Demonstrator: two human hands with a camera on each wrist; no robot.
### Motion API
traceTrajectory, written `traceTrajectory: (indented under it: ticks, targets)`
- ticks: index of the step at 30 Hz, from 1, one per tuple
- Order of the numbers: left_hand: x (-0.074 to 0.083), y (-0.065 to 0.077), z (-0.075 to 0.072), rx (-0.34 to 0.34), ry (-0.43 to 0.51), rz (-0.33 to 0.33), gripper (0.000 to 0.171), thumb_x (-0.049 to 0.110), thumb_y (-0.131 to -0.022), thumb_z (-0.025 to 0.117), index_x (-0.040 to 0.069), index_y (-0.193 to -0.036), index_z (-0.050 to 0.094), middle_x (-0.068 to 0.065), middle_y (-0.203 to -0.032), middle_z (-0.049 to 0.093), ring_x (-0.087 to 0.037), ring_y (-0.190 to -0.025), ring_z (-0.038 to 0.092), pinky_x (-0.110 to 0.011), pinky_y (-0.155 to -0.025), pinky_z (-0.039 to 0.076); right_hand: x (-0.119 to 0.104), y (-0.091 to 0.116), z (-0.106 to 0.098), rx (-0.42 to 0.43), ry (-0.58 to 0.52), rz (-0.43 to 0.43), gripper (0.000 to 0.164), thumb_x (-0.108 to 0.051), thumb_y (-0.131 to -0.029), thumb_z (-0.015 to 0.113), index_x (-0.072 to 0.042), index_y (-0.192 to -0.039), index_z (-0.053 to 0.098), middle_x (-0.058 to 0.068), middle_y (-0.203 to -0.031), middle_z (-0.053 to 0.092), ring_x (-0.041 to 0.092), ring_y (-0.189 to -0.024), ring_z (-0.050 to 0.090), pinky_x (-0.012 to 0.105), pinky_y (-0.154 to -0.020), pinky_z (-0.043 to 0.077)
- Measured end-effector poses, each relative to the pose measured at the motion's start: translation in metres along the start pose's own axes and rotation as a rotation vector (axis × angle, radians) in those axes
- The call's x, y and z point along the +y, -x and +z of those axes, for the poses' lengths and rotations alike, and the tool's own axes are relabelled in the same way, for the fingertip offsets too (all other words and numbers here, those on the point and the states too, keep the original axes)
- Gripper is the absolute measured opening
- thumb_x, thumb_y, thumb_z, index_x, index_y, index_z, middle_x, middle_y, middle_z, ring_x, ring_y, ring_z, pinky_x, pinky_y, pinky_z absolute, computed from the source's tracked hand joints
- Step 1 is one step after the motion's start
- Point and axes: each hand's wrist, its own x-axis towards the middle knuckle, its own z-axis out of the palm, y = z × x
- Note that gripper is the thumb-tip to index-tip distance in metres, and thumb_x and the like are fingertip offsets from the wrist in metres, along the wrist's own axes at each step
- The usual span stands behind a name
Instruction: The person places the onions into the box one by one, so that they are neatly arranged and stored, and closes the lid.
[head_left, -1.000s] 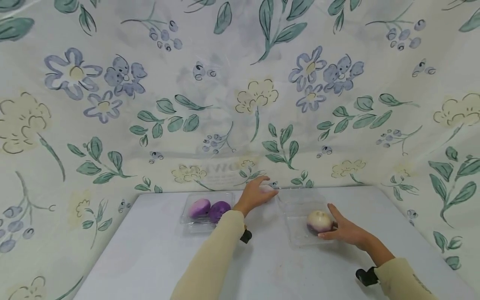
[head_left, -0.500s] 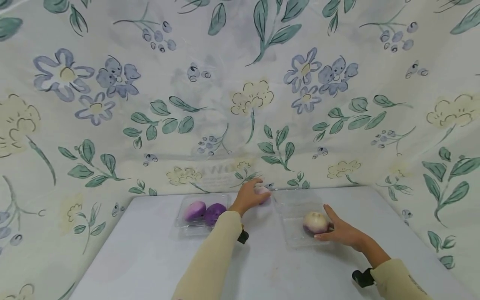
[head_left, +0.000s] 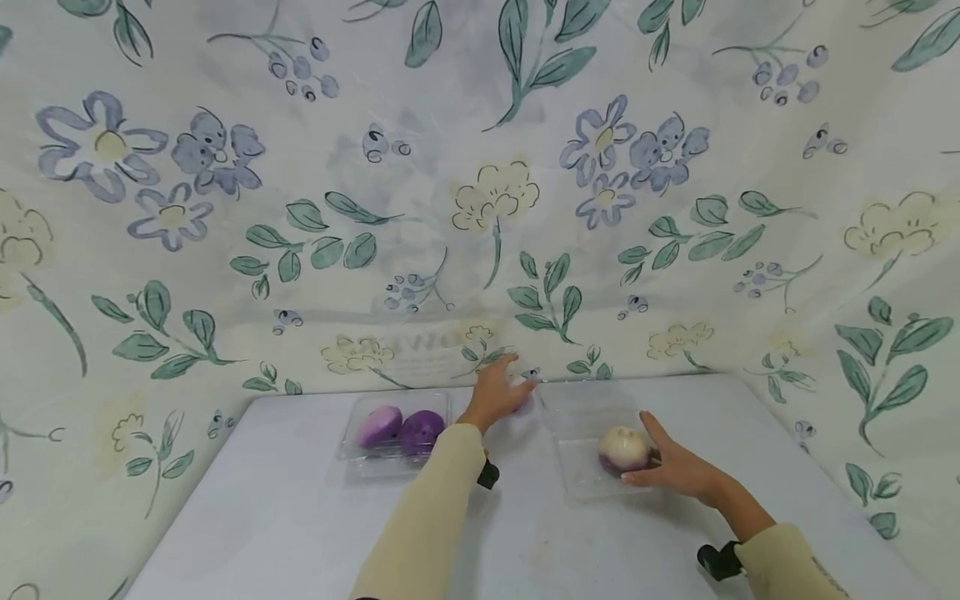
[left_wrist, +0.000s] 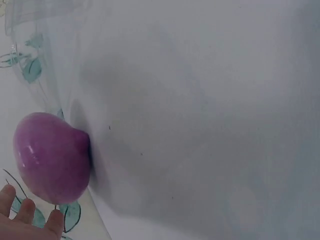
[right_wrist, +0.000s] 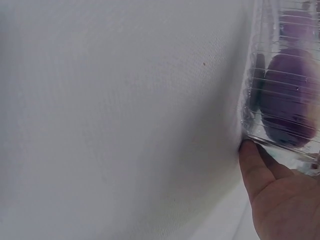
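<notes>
My left hand (head_left: 492, 396) reaches to the far edge of the table with thumb and fingers spread about a purple turnip (left_wrist: 51, 159), mostly hidden behind the hand in the head view. In the left wrist view the fingertips (left_wrist: 54, 220) lie just below the turnip. My right hand (head_left: 684, 468) is at the right side of a clear plastic box (head_left: 573, 481), thumb and forefinger spread. A white-and-purple turnip (head_left: 621, 446) sits in that box. The right wrist view shows straight fingers (right_wrist: 255, 167) touching the box's lower corner, with purple showing through the ribbed wall.
On the left stands another clear plastic box (head_left: 352, 454) holding a pale purple turnip (head_left: 380, 426) and a darker purple one (head_left: 422, 432). The white table (head_left: 262, 517) ends at a flowered cloth (head_left: 420, 267) hanging behind it.
My left hand has drawn left from the box edge, then closer over the turnip at the back. The right hand stays at its box. The head view has turned slightly right.
</notes>
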Motion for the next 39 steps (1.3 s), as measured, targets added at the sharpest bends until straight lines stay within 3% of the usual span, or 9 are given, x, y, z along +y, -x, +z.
traceTrajectory:
  ticks: [6,13,18,25,32,39]
  targets:
    - [-0.002,0.002,0.009,0.004,0.065,-0.033,0.065,0.042,-0.093,0.063,0.009,-0.147,0.046,-0.013,-0.156,0.04,-0.034,-0.146,0.034,-0.051,-0.12,0.027,0.002,-0.002,0.0,0.015,0.007,0.005,0.121,-0.04,-0.084,0.077,-0.008,-0.157,-0.014,0.023,-0.163,-0.017,0.05,-0.149,-0.006,0.07,-0.114,0.002]
    - [-0.003,0.01,0.01,-0.018,0.038,-0.067,0.057,0.038,-0.09,0.067,0.007,-0.137,0.056,-0.017,-0.141,0.056,-0.035,-0.133,0.049,-0.052,-0.112,0.039,0.003,-0.003,0.001,0.014,0.006,0.01,0.122,-0.041,-0.083,0.077,-0.008,-0.157,-0.014,0.023,-0.163,-0.017,0.051,-0.149,-0.007,0.071,-0.113,0.002]
    - [-0.01,0.012,0.011,-0.069,-0.04,-0.042,0.051,0.034,-0.087,0.071,0.006,-0.129,0.062,-0.018,-0.127,0.062,-0.033,-0.117,0.058,-0.05,-0.101,0.047,0.003,-0.002,0.0,0.011,0.006,-0.006,0.122,-0.041,-0.083,0.077,-0.009,-0.157,-0.015,0.022,-0.163,-0.018,0.05,-0.149,-0.008,0.071,-0.113,0.001]
    - [-0.019,0.023,0.015,-0.087,-0.005,-0.013,0.046,0.034,-0.084,0.075,0.004,-0.117,0.067,-0.015,-0.129,0.063,-0.031,-0.119,0.057,-0.047,-0.104,0.045,0.005,-0.003,-0.001,0.006,-0.005,-0.02,0.123,-0.039,-0.083,0.078,-0.01,-0.157,-0.017,0.022,-0.163,-0.02,0.05,-0.148,-0.011,0.072,-0.113,-0.001]
    - [-0.016,0.029,0.014,-0.102,-0.021,-0.03,0.053,0.038,-0.079,0.08,0.006,-0.119,0.065,-0.013,-0.129,0.062,-0.03,-0.119,0.056,-0.045,-0.107,0.043,0.004,-0.003,0.0,0.009,0.004,-0.012,0.124,-0.04,-0.083,0.078,-0.01,-0.157,-0.017,0.022,-0.163,-0.02,0.05,-0.148,-0.013,0.073,-0.112,-0.002]
    - [-0.017,0.034,0.015,-0.12,-0.058,-0.001,0.054,0.037,-0.079,0.081,0.006,-0.119,0.064,-0.014,-0.128,0.061,-0.029,-0.119,0.056,-0.046,-0.107,0.044,0.002,0.0,0.001,0.004,0.007,-0.005,0.123,-0.04,-0.083,0.077,-0.009,-0.156,-0.017,0.023,-0.163,-0.019,0.051,-0.148,-0.009,0.073,-0.112,-0.001]
